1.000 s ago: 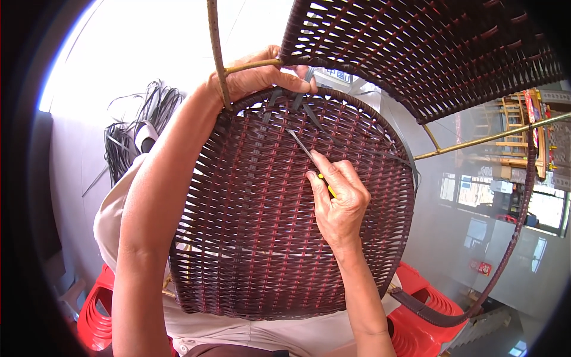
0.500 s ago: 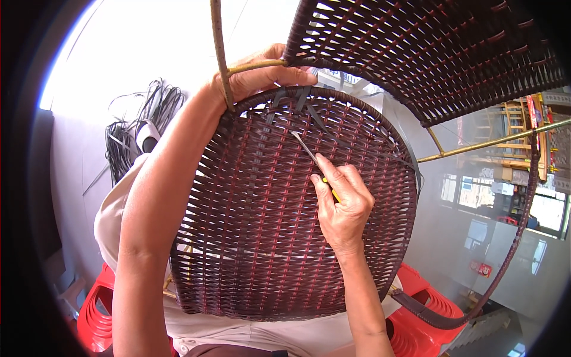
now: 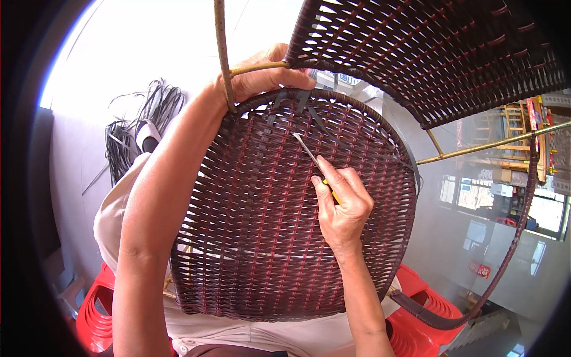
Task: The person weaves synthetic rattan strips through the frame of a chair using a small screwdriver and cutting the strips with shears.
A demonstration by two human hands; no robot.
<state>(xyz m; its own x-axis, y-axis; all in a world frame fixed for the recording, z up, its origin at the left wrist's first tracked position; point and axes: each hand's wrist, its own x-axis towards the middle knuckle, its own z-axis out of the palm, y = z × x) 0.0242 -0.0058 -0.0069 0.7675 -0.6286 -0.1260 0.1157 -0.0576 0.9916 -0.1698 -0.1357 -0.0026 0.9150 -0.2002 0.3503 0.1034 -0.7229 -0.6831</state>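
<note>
A woven chair seat (image 3: 279,238) of dark brown and red strips stands tilted up before me, across my lap. My right hand (image 3: 345,205) is closed round a yellow-handled screwdriver-like tool (image 3: 308,150), its flattened metal tip at the weave in the upper middle. At the seat's far rim, my left hand (image 3: 264,77) reaches behind a brass-coloured rod (image 3: 222,53). Its fingers bend in by the rim, partly hidden, and what they grip cannot be made out. Loose dark flat strips (image 3: 318,119) run through the weave just below that hand.
The woven chair back (image 3: 428,53) rises at the upper right. A brass-coloured frame rod (image 3: 476,147) and wrapped armrest (image 3: 505,262) curve down the right side. Red plastic stools (image 3: 431,297) flank my legs. A bundle of dark strips (image 3: 122,143) lies on the floor near my shoe (image 3: 147,135).
The chair's upper frame and back have shifted very slightly to the right. Both hands keep nearly the same places, and the tool tip stays at about the same spot on the weave.
</note>
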